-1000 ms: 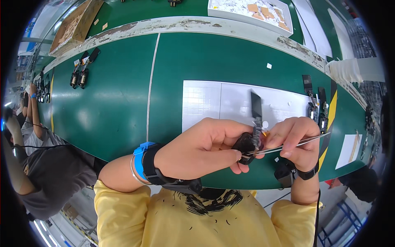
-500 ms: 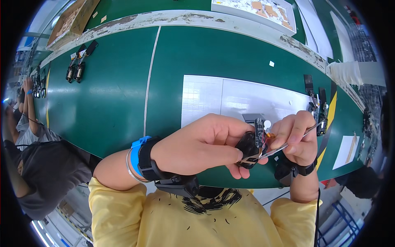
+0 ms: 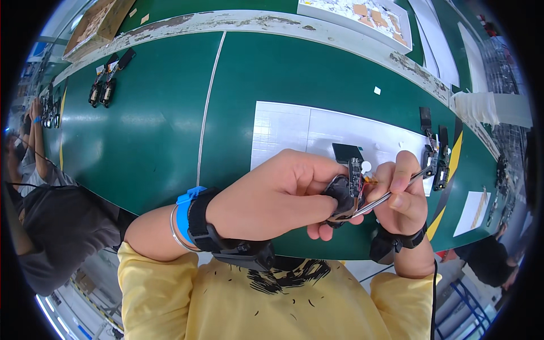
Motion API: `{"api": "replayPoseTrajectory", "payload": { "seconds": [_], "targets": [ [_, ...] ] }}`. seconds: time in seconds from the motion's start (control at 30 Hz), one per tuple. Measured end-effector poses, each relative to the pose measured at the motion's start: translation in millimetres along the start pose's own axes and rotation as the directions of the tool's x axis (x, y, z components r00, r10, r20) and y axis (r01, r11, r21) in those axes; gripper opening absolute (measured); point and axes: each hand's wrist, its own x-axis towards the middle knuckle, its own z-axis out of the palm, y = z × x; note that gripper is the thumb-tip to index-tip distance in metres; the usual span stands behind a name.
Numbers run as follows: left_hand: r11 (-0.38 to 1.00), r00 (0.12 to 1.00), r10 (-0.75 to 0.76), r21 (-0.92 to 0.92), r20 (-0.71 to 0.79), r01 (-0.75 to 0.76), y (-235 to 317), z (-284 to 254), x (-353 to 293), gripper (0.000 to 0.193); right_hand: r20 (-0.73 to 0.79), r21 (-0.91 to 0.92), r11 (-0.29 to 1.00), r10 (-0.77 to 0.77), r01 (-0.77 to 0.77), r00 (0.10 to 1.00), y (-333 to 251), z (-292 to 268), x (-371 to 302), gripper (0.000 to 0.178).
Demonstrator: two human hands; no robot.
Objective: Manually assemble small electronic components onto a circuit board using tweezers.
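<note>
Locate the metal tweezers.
In the head view, right of centre, the metal tweezers are in the right hand, their tips at the black device in the left hand.

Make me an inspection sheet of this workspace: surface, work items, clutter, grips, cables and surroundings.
Surface: green tabletop, with a white sheet lying on it.
Work items: black device with an exposed circuit board; metal tweezers, tips at the device's lower edge, contact unclear.
Clutter: small white square beyond the sheet; white tray of scraps at the far side.
Grips: left grip holds the device; right grip holds the tweezers.
Cables: black cable beside the right sleeve; coloured wires at the device.
Surroundings: similar device pairs at left and right; person in dark clothing at left.
</note>
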Motion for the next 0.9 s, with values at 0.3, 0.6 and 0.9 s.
{"api": "replayPoseTrajectory", "payload": {
  "seconds": [0.3,0.6,0.9],
  "targets": [
    [0.996,0.996,0.086,-0.015,0.024,-0.086,-0.5,2.1,0.7,0.02,0.035,0.104,0.994,0.029,-0.032,0.999,4.7,0.7,-1.9,0.014],
    [0.982,0.986,0.166,0.09,-0.013,-0.165,-4.8,-5.4,1.0,0.031,0.018,0.17,0.985,-0.039,0.035,0.999,-4.5,1.1,3.0,0.016],
    [0.994,0.995,0.082,-0.066,-0.06,-0.086,-1.0,-9.6,-1.1,0.046,-0.135,0.086,0.968,-0.223,0.236,0.965,-28.8,-10.5,2.5,0.013]
  ]
}}
